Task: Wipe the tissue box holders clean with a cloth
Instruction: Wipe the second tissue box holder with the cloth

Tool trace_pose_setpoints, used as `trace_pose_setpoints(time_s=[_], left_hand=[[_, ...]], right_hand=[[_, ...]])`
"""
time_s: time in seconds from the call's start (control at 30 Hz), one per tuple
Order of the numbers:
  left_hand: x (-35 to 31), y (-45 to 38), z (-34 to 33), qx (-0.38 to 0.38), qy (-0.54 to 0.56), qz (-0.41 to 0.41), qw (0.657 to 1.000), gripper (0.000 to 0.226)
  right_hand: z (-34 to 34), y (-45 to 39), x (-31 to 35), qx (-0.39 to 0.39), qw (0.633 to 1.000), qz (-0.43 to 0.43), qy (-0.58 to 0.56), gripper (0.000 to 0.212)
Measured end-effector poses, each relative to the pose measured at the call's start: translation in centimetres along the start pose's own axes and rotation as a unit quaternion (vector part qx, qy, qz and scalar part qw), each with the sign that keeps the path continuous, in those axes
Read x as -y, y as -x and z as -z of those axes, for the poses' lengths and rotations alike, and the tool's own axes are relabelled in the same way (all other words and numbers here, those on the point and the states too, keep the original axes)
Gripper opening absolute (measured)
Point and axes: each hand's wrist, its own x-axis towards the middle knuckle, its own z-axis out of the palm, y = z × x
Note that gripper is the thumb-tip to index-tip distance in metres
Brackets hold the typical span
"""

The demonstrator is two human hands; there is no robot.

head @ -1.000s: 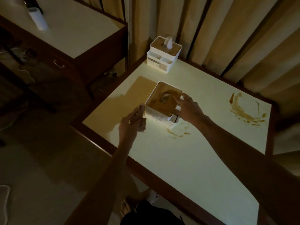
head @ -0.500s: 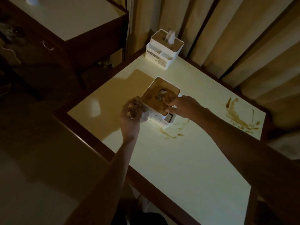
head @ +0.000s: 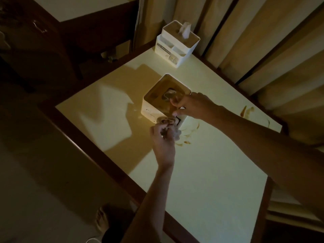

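Dim room, beige curtains (head: 254, 41) hanging behind a pale tabletop (head: 210, 181) framed in dark wood. Near the middle of the tabletop, toward its far-left edge, a white tissue box holder (head: 150, 109) with a tan lid, tissue crumpled in the slot. Right hand (head: 191, 105) clamped over the holder's near-right corner, fingers (head: 175, 100) curled onto the lid beside the slot, steadying it. Left hand (head: 164, 142) just in front of the holder's near side, fingers bunched tight around a crumpled cloth (head: 166, 122), cloth pressed right up against the lower front face of the holder. Small dark specks dotted along that white front wall. Brown smears (head: 189, 135) on the tabletop just beside the cloth, on the right. More brown streaks (head: 247, 110) well apart, out by the far-right edge. At the far corner, close against the curtains, a second white tissue box holder (head: 177, 42), tissue standing up from its top, open compartments along its front. Off to the far left, another dark wooden table (head: 98, 21) with a pale top. Bare foot (head: 101, 220) on the floor below the near edge
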Motion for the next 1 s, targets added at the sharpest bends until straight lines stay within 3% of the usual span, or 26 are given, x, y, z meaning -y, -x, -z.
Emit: trace_pose_setpoints(time_s=[0.2,0.27,0.4,0.53,0.7,0.8,1.0], left_hand=[[1.9,-3.9,2.8,0.076,-0.050,-0.070,0.993,0.015],[2.3,-5.5,3.4,0.051,-0.033,-0.040,0.997,0.015],[2.6,-9.3,3.7,-0.070,-0.017,0.057,0.996,0.011],[2.3,-8.6,2.6,-0.100,-0.070,0.067,0.990,0.013],[3.1,-0.1,-0.3,0.020,-0.110,0.039,0.993,0.013],[3.2,-0.3,0.0,0.077,-0.148,0.042,0.985,0.016],[2.6,-8.5,4.2,0.034,-0.248,0.060,0.966,0.019]], right_hand=[[-0.5,-0.1,-0.1,-0.004,0.999,0.001,-0.039,0.043],[-0.4,0.0,-0.1,-0.006,0.999,-0.007,-0.048,0.042],[-0.3,0.0,0.2,0.000,0.998,-0.007,-0.063,0.041],[-0.1,0.3,0.6,0.000,0.998,-0.005,-0.064,0.041],[0.1,0.4,0.9,-0.004,0.998,-0.003,-0.063,0.041],[0.1,0.4,0.8,0.001,0.998,-0.004,-0.062,0.042],[0.1,0.6,0.7,-0.003,0.997,0.002,-0.074,0.042]])
